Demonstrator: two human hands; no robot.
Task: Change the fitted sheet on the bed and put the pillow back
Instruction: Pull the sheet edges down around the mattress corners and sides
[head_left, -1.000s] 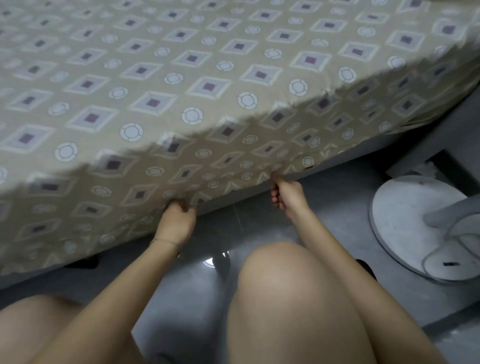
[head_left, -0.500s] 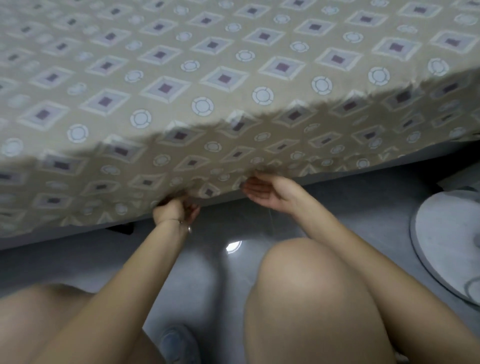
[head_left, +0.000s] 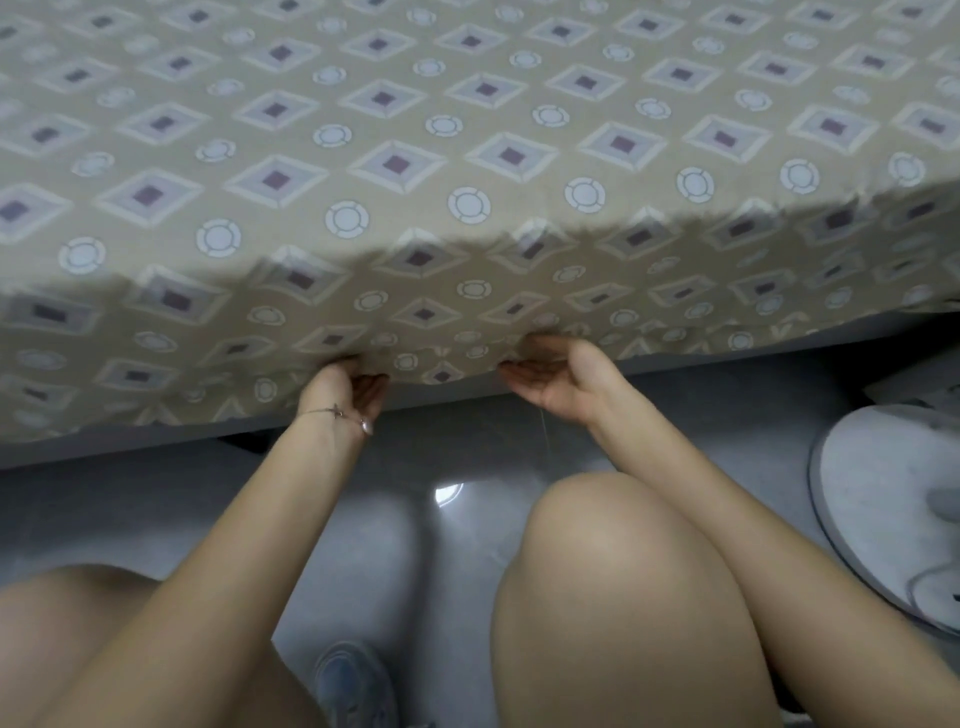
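Head view.
- Fitted sheet (head_left: 467, 156): beige with a square-and-circle print. It is spread over the top of the bed (head_left: 130, 452) and hangs down its near side.
- Left grip (head_left: 345, 387): at the sheet's lower hem, fingers curled. Cannot tell whether it is pinching cloth.
- Bracelet (head_left: 337, 413): thin, on the left wrist.
- Right grip (head_left: 550, 374): near the left one, palm up and released. The fingers are fairly straight, with the tips tucked under the hem.
- Bare knee (head_left: 613, 571): below the right forearm.
- Floor (head_left: 363, 519): grey and glossy.
- Shoe (head_left: 353, 686): at the bottom edge.
- Round white base (head_left: 883, 509): on the floor at the right.
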